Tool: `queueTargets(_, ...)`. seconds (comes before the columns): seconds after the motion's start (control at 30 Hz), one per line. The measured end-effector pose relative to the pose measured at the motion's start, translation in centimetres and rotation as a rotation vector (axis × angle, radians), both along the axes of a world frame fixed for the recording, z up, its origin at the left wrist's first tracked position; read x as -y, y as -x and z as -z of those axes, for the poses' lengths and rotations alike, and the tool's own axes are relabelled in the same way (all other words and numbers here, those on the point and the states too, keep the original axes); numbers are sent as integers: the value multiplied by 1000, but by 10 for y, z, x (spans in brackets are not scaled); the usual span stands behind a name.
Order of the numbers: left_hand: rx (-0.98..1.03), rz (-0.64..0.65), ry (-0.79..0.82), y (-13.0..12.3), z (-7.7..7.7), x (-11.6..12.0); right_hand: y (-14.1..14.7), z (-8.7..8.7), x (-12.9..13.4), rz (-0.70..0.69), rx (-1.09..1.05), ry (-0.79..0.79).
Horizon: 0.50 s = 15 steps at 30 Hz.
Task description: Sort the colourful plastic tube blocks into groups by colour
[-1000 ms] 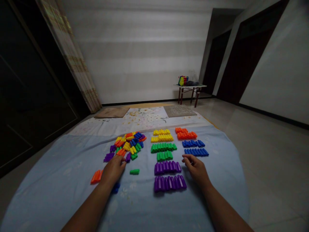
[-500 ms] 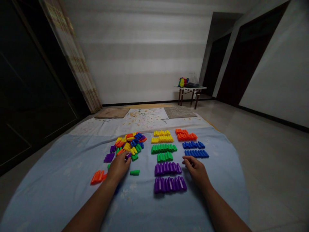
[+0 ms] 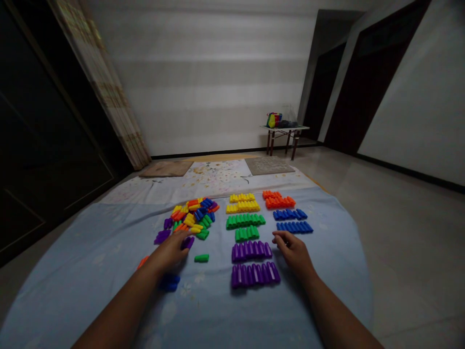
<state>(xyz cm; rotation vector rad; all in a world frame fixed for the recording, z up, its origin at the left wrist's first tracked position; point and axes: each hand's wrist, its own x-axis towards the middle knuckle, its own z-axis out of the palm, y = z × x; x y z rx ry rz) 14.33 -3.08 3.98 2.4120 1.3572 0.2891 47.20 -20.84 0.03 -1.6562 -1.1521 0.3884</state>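
Note:
My left hand (image 3: pixel 173 250) is closed on a purple piece (image 3: pixel 188 243), beside a mixed pile of coloured pieces (image 3: pixel 196 214). A lone green piece (image 3: pixel 201 258) lies to its right, and blue pieces (image 3: pixel 169 282) show next to my left forearm. My right hand (image 3: pixel 289 244) hovers just right of the purple rows (image 3: pixel 255 275), thumb and fingertips together; anything between them is too small to see. Beyond it lie blue rows (image 3: pixel 294 227) and orange rows (image 3: pixel 280 202). Green rows (image 3: pixel 246 221) and yellow rows (image 3: pixel 243 207) are in the middle.
A pale blue cloth (image 3: pixel 218 315) covers the table. Two flat mats, one brown (image 3: pixel 167 169) and one grey (image 3: pixel 269 166), lie at its far side. Farther back, a small table (image 3: pixel 284 128) bears a colourful bag (image 3: pixel 273 120).
My left hand has moved left and slightly nearer with the purple piece, away from the pile. The blue pieces by my left forearm show more. My right hand has barely moved.

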Motion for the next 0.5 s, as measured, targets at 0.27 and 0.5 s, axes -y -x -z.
queueTargets(0.27,-93,40,14,-5,-2,-11,0,-4,-1,21,-11,-50)
queueTargets(0.5,-83,20,39,-5,-9,-6,1,-4,-1,27,-20,-74)
